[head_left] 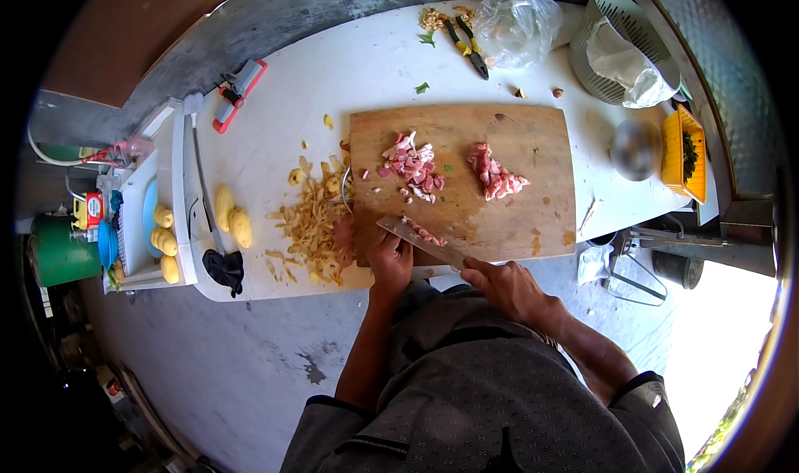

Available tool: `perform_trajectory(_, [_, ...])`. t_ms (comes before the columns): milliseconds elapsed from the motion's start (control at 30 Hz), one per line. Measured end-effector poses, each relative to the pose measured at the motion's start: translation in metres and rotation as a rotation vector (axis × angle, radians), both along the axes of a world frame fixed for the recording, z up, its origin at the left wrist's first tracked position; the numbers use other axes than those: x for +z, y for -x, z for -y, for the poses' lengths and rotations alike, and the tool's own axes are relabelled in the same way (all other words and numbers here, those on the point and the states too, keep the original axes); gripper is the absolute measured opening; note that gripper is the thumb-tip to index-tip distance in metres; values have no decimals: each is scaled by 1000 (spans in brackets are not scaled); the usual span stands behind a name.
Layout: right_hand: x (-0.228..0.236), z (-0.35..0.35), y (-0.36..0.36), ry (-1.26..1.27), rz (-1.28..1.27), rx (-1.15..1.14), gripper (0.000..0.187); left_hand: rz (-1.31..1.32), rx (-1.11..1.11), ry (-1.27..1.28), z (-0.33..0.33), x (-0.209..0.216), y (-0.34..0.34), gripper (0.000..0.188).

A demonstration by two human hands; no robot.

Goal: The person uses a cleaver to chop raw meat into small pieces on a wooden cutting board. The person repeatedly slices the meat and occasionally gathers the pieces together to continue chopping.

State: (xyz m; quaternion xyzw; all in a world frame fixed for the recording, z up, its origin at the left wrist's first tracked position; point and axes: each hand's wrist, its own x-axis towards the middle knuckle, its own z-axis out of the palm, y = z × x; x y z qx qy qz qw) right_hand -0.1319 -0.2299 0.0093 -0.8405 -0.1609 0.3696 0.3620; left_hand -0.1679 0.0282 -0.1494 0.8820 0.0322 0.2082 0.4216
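Observation:
My right hand point(509, 290) grips the handle of a kitchen knife point(445, 254) at the near edge of a wooden cutting board point(533, 173). The blade slants left over the board, with small bits of meat point(423, 232) along it. Close to the blade's tip, my left hand point(389, 259) is closed with fingers curled; whether it pinches the blade or a scrap is hidden. Beyond the blade lies a heap of chopped pink meat point(409, 167) with small pieces scattered around it. To its right sits a second pile of meat point(495, 173).
Peelings point(316, 223) heap against the board's left side. Several potatoes point(237, 223) lie further left, beside a long-handled brush point(204, 182). At the back are pliers point(470, 50), a plastic bag point(518, 25) and a colander point(595, 61); a metal bowl point(634, 150) and yellow basket point(672, 158) stand right.

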Motion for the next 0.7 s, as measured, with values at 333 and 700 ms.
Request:
perform_trajectory(333, [1, 1, -6, 16, 4, 54, 47, 32, -30, -24, 0, 5, -1, 26])
perform_trajectory(700, [-54, -35, -25, -129, 51, -116, 47, -2, 32, 3, 2, 5, -5, 19])
